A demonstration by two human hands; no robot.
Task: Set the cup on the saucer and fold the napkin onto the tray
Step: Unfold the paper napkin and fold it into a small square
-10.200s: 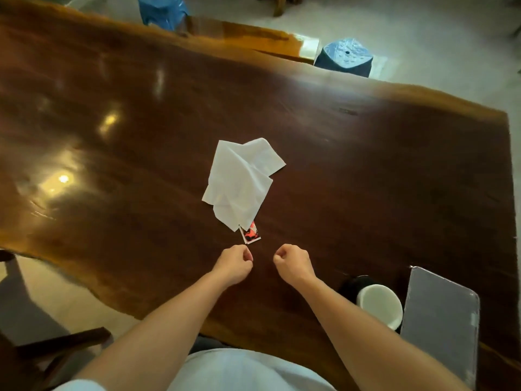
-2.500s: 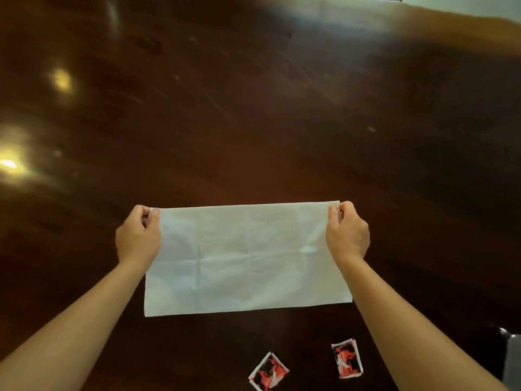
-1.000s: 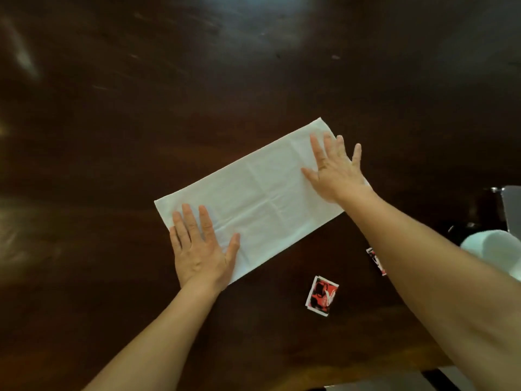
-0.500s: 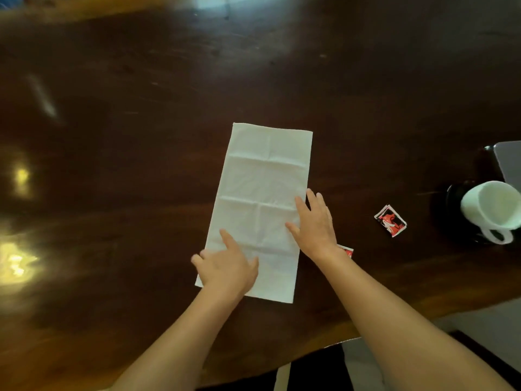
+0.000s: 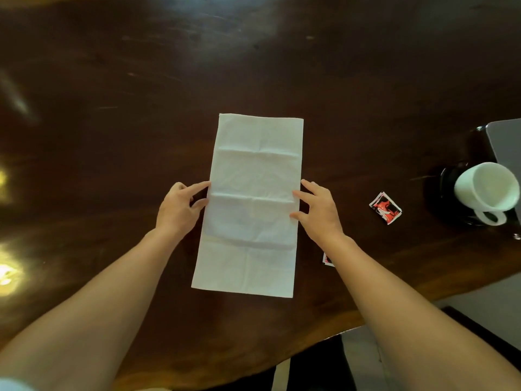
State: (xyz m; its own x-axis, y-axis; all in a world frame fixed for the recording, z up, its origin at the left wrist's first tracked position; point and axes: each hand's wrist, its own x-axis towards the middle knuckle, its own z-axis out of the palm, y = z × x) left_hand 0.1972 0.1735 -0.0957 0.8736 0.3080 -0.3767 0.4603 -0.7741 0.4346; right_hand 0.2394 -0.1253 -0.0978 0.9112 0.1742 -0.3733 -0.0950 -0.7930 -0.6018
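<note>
The dark wooden worktop (image 5: pixel 112 136) carries everything, and the napkin (image 5: pixel 251 165) is your landmark. It lies flat in the middle as a long white strip. Its long axis runs straight away from you, and three creases cross it.

The grey tray (image 5: pixel 507 142) is far to the right of the napkin, cut off by the frame edge, so it is on your right hand's side.

Your left hand (image 5: pixel 180 210) is at the napkin's left long edge and your right hand (image 5: pixel 318 210) at its right long edge, both level with the middle crease. The fingers (image 5: pixel 307 184) of each are spread and relaxed, with only the tips touching paper and nothing gripped.

The cup (image 5: pixel 487 190) is well right of the napkin, just before the tray, over the dark saucer (image 5: pixel 445 193). You cannot tell whether it sits squarely.

A red packet (image 5: pixel 385 208) lies between napkin and cup. Another (image 5: pixel 327 261) peeks out by your right forearm.

The next fold likely runs across the middle crease, bringing one short end over the other. Both hands are equally near.
</note>
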